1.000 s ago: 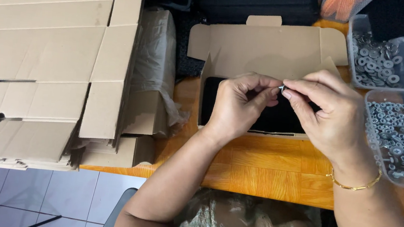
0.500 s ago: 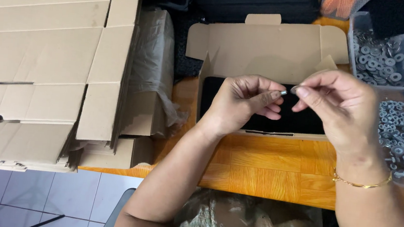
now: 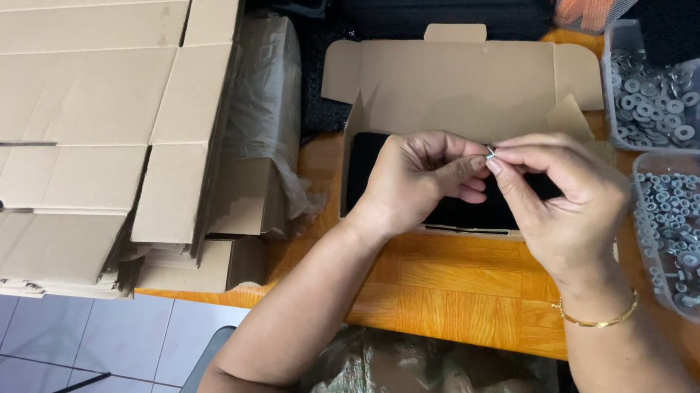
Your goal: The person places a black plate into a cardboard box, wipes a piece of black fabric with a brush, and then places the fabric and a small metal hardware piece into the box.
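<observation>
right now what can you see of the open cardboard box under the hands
The open cardboard box is plain brown, shallow and rectangular, its lid folded back upright with a tuck tab on top and side flaps spread out. Something flat and black lies inside. It sits on the orange wooden table, beside clear trays of metal hardware. The left hand and right hand hover above it, pinching a small metal piece; whether they touch the box is unclear.

An open cardboard box (image 3: 465, 87) sits on the table (image 3: 461, 291), directly behind both hands, the left hand (image 3: 421, 182) and right hand (image 3: 561, 206) meeting over it with a small metal fastener (image 3: 491, 153) pinched between their fingers. To the right stand plastic trays of hardware (image 3: 693, 233), one behind another. A stack of flattened cartons (image 3: 65, 106) lies to the left, beside the table's edge.
</observation>
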